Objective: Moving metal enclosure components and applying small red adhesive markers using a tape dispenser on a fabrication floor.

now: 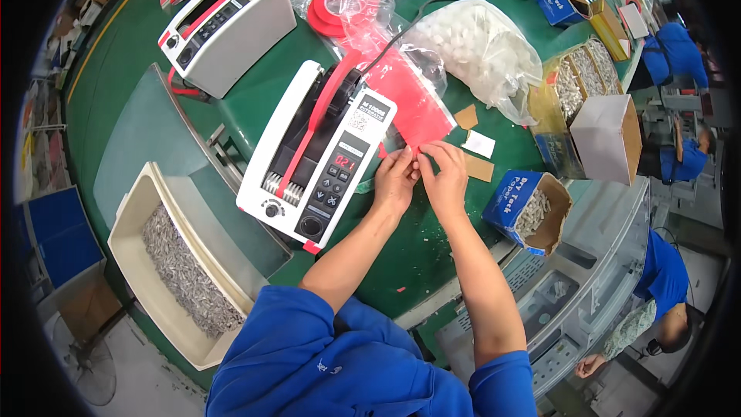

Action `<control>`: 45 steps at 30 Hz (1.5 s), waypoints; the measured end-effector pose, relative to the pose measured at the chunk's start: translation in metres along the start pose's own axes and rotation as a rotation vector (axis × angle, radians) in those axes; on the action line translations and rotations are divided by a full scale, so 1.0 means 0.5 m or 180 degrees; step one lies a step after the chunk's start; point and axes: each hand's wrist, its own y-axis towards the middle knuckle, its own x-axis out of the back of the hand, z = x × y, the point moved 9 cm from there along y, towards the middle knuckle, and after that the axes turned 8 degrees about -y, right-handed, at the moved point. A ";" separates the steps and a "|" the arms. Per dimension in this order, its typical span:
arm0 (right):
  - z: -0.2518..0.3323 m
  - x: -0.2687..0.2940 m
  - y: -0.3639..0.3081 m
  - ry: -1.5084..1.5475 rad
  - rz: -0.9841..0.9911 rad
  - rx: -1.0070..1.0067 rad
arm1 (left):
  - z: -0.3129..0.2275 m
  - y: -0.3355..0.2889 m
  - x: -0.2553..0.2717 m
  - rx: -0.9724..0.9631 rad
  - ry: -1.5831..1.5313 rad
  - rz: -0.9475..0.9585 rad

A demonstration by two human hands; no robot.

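My left hand (396,179) and my right hand (445,177) meet over the green table, with thumbs and fingertips pinched together. A small piece of red tape (417,151) shows between them; the fingers hide most of it. Just beyond lies a red sheet (409,104) under clear plastic. Left of my hands stands a white tape dispenser (361,127) with a lit red display, and a band of red tape (316,116) runs down into its slot.
A second tape dispenser (231,31) stands at the back left. Red tape rolls (328,9), a bag of white parts (482,42) and an open blue box (509,197) lie around. A cream bin (127,220) of small grey parts is at left. Co-workers (662,270) are at right.
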 end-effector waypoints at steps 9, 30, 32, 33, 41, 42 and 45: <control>-0.077 -0.077 -0.002 0.0999 0.0904 -0.1041 | -0.007 0.013 -0.002 -0.0196 0.0417 0.0356; -0.028 -0.052 0.029 -0.0604 0.0848 -0.0061 | -0.019 0.012 -0.004 -0.0248 0.0993 0.0293; -0.053 -0.057 0.021 -0.0014 0.0867 -0.0414 | -0.019 0.010 -0.004 -0.0234 0.0947 0.0276; -0.049 -0.054 0.021 0.0007 0.0826 -0.0403 | -0.019 0.010 -0.005 -0.0218 0.0872 0.0307; -0.059 -0.064 0.024 0.0608 0.1338 -0.1211 | -0.013 0.010 -0.009 -0.0067 0.0668 0.0516; -0.061 -0.065 0.027 0.0547 0.1354 -0.1168 | -0.013 0.010 -0.010 -0.0045 0.0705 0.0530; -0.061 -0.070 0.037 0.0342 0.1420 -0.1011 | -0.013 0.012 -0.013 -0.0002 0.0799 0.0557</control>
